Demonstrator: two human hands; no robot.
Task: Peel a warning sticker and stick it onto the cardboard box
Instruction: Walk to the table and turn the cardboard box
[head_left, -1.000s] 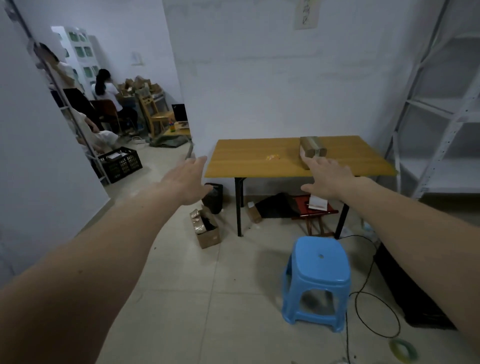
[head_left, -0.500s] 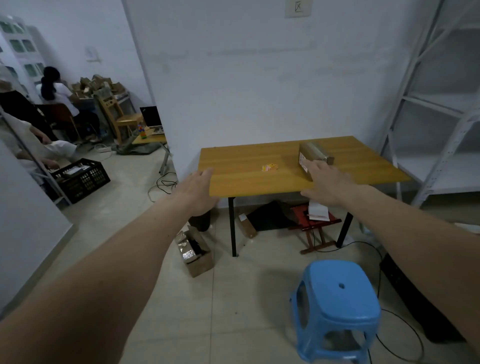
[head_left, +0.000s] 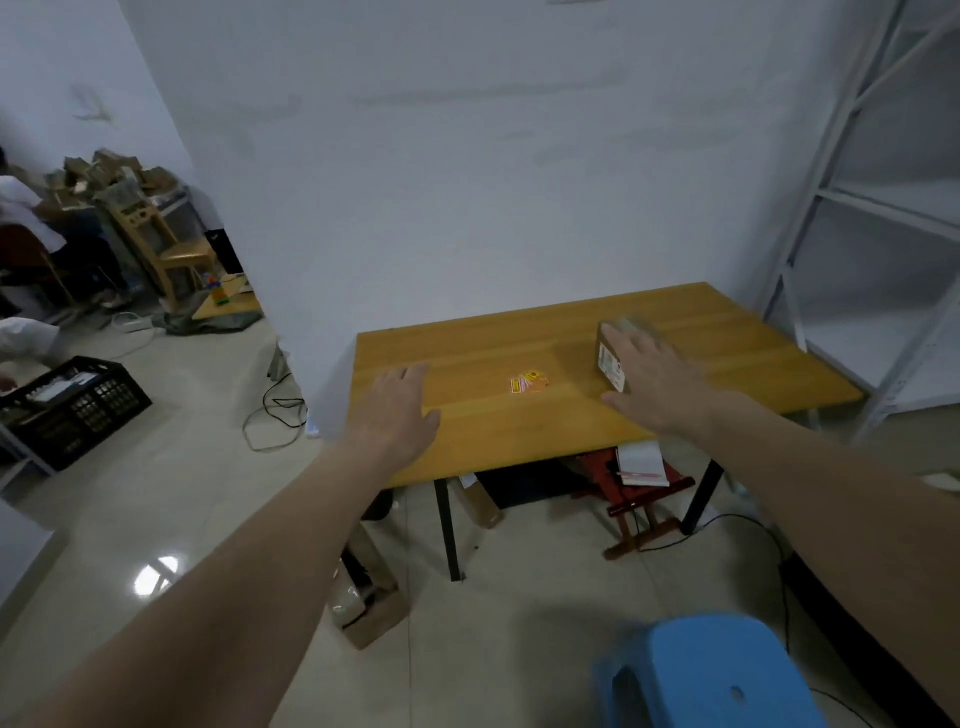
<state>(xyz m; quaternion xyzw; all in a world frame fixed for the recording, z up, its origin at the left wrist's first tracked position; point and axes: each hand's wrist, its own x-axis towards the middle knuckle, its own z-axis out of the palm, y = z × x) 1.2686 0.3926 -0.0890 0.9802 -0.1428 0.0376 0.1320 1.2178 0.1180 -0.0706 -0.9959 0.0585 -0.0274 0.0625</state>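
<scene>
Both arms are stretched toward the table (head_left: 727, 332), the left hand (head_left: 402, 402) and right hand (head_left: 657, 382) flat and empty, presumably in readiness, while the warning sticker (head_left: 529, 383) lies between them and the cardboard box (head_left: 610, 358) is partly covered by the right

The right hand (head_left: 657, 382) hides most of the blurred cardboard box (head_left: 612, 349).

The person has come closer to the table (head_left: 727, 332), which now fills more of the view; the left hand (head_left: 402, 410) has moved from short of the near edge to above the tabletop; the right hand (head_left: 657, 382) now overlaps the cardboard box (head_left: 610, 358); the blue stool (head_left: 706, 675) has slid to the bottom edge.
</scene>
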